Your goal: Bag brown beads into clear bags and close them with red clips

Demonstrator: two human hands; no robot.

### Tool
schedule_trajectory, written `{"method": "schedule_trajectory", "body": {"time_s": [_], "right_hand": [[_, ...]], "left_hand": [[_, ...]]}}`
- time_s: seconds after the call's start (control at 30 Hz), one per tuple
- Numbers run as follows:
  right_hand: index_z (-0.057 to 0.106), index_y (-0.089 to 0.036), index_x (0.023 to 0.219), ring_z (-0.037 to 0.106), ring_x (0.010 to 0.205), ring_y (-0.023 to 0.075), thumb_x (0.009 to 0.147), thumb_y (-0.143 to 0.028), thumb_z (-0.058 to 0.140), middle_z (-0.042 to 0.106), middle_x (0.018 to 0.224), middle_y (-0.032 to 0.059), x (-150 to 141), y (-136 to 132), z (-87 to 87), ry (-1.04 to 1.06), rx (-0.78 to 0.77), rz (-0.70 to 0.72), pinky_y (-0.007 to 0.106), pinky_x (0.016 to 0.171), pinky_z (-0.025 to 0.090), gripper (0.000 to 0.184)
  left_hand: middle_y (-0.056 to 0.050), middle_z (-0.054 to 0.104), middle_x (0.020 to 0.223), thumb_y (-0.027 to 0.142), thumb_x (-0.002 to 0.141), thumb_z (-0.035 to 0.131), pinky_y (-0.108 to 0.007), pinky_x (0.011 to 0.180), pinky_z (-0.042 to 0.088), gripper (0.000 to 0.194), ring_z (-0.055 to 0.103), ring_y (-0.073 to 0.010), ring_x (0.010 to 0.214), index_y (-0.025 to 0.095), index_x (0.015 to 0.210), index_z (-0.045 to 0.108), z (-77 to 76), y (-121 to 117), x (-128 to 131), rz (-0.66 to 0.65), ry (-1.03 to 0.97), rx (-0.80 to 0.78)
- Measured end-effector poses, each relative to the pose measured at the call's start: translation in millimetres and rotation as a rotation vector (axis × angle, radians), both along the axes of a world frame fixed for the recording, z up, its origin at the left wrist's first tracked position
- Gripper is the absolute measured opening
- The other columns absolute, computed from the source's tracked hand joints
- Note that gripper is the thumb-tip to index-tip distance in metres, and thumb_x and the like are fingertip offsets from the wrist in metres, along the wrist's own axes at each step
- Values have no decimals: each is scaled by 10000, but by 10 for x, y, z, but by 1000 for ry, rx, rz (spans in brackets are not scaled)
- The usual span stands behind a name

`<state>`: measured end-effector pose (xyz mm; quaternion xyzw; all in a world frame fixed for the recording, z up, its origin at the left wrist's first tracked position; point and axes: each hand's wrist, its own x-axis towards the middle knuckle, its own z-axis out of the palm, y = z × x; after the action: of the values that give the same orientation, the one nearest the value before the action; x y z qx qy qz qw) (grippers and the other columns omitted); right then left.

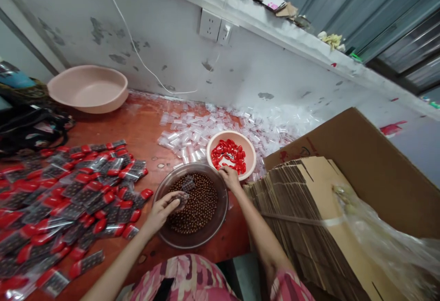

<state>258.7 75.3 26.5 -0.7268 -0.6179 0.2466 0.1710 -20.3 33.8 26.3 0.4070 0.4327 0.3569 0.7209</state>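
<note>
L hand [165, 209] part-hides clr pkt [184, 195].

On the bench [144, 117], a bowl [164, 188] of beads [202, 207] sat near the front edge. Just behind it and to the right was a basin [253, 156] holding caps [237, 147]. Empty sleeves [215, 120] lay behind both, before the wall [237, 72]. Filled packets [80, 195] spread left, with a bag [34, 129] and tub [92, 92] behind them. Stacked cardboard [295, 214] stood right.

I see brown balls [202, 205] in a silvery bowl [223, 218], red caps [228, 152], a pale pink basin [88, 91], a red-orange counter [137, 122], and a pink-and-maroon patterned garment [192, 276].
</note>
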Motion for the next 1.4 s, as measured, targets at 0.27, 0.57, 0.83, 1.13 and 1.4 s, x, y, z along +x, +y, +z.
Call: {"method": "schedule_trajectory", "body": {"time_s": [0.27,0.57,0.83,1.13,1.4], "right_hand": [[587,-184,1023,570,863,187,821,-222,429,637,940,98,503,666,-368,-240,-149,-237,264,728,389,259],[572,-145,995,513,972,225,749,-218,534,591,1019,124,500,949,-472,-205,-134,-228,322,838,349,259],[440,-200,1167,592,732,145,837,-327,386,627,888,28,-77,410,3,562,-24,-39,274,662,464,358],[609,-247,1038,537,918,152,818,-281,501,578,974,47,-803,-218,483,541,190,258,294,825,417,248],[568,-230,1071,557,896,155,831,-220,467,602,962,54,-809,-316,821,382,360,388,302,811,440,261]], "left_hand": [[-87,631,1015,294,732,605,-429,839,481,256,583,-250,938,172,955,634,-58,7,7,62,-217,-221],[-59,642,957,252,687,657,-386,835,488,252,597,-221,905,188,931,639,-119,160,101,102,-210,-276],[-76,574,1140,269,751,586,-300,825,469,253,553,-193,989,190,991,606,119,346,433,133,-265,-192],[-20,633,900,245,705,634,-236,724,485,225,595,-118,774,176,917,604,277,135,443,272,-350,-161],[-70,640,989,316,709,607,-310,778,479,292,595,-187,877,169,962,602,310,-24,301,225,-187,36]]}}
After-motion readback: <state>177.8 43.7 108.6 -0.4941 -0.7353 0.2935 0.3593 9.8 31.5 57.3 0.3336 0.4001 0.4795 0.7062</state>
